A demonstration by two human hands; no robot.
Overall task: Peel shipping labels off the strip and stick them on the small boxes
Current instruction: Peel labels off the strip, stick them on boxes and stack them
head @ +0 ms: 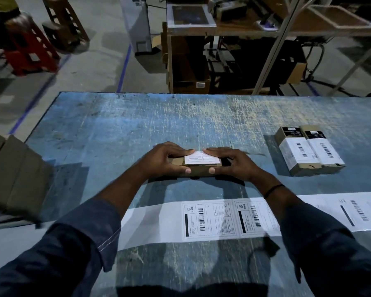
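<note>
Scratched blue surface (116,129). Small flat brown cardboard box (198,169) at centre, white paper label (201,157) on top. Left hand (165,161) and right hand (234,163) grip the box, fingers on the label's ends, thumbs on the near side. Long white label strip (159,224) lies nearer, under both forearms. Two labelled boxes (308,151) touching, far right.
</note>
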